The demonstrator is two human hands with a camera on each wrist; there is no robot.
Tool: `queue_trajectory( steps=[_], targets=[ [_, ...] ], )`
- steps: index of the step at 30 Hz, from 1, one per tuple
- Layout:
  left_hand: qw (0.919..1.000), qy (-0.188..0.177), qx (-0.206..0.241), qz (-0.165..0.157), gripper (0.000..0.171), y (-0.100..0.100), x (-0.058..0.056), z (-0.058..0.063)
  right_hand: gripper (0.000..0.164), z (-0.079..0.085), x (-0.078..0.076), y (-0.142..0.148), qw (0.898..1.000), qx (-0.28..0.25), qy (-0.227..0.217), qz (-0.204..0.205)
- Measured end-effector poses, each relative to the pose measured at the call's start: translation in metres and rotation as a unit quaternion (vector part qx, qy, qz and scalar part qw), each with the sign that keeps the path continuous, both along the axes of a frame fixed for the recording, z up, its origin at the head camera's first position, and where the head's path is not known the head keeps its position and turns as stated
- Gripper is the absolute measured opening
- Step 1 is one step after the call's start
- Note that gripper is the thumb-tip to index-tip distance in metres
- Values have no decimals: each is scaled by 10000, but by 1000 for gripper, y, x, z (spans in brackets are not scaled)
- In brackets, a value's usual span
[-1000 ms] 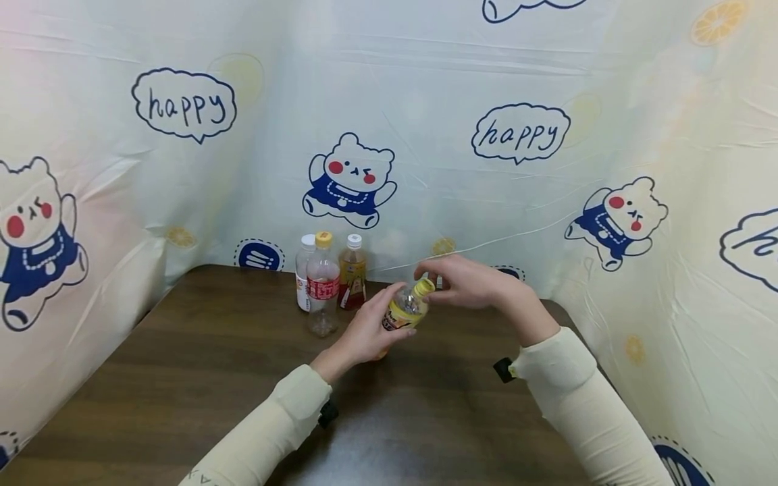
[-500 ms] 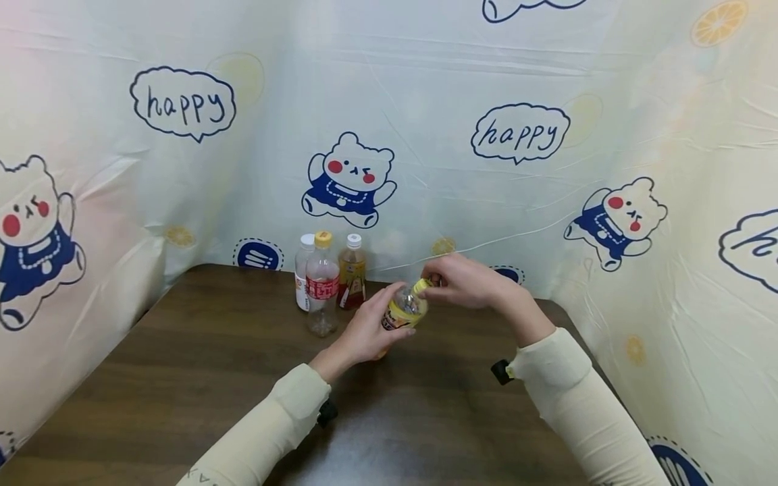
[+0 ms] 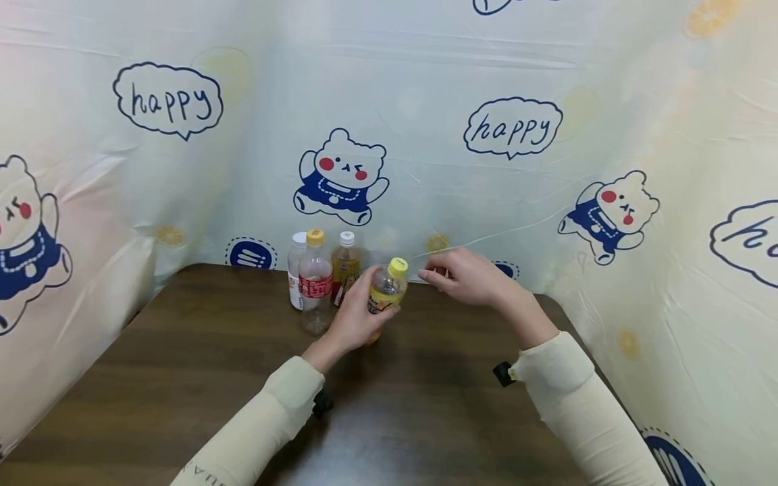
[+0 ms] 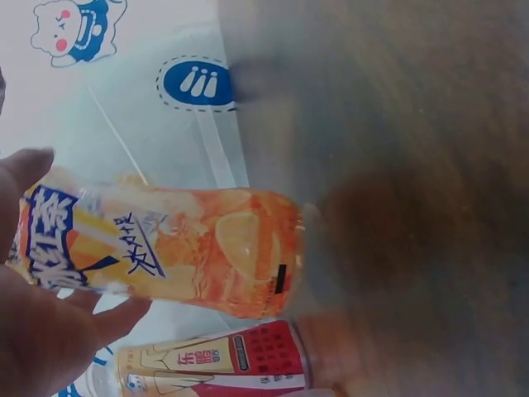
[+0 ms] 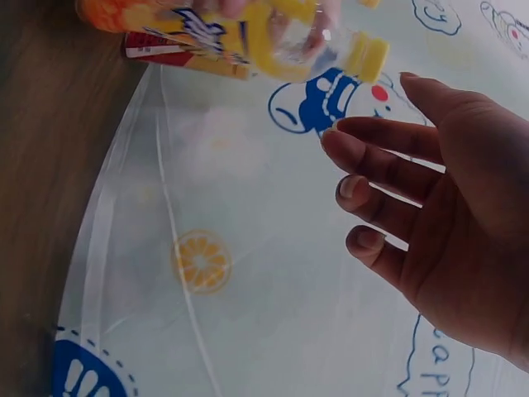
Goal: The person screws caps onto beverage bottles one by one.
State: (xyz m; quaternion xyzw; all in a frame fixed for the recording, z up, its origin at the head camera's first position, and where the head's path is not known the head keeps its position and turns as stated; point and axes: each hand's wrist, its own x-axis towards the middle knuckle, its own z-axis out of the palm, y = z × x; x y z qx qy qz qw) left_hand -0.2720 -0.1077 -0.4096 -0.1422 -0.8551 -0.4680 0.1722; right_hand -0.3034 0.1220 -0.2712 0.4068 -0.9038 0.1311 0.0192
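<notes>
My left hand (image 3: 351,322) grips a plastic drink bottle (image 3: 385,291) with a yellow cap (image 3: 398,266) and a yellow-orange label. Its upper part is see-through. In the left wrist view, the bottle's orange lower half (image 4: 235,248) points toward the wooden table, with a thumb on one side and fingers on the other. My right hand (image 3: 467,275) is held to the right of the cap, apart from it. Seen from the right wrist, the fingers (image 5: 384,169) are loosely bent with nothing between them, and the capped bottle top (image 5: 331,54) lies beyond the fingertips.
Behind my left hand stand a clear bottle (image 3: 315,290) with a yellow cap and red label, a white-capped bottle (image 3: 296,273) and a white-capped amber drink bottle (image 3: 346,266). A printed curtain (image 3: 419,189) rises behind the dark wooden table (image 3: 182,351).
Half a second ago my right fingers were on the yellow cap; they have now come off it. My left hand has moved the bottle leftward and more upright. The head view has shifted slightly.
</notes>
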Motion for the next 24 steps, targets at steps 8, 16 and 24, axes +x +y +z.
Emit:
queue_trajectory(
  steps=[8,16,24],
  targets=[
    [9982,4,356,481,83,2,-24,0,19,-19,-7,26,9994,-120,-323,-11],
    [9938,-237,434,999,85,-1,-41,-10,13,-49,-12,45,9992,-88,-398,7],
    [9910,-411,547,1153,98,-4,-44,-18,11,-67,-8,59,9982,5,-569,-191]
  ],
)
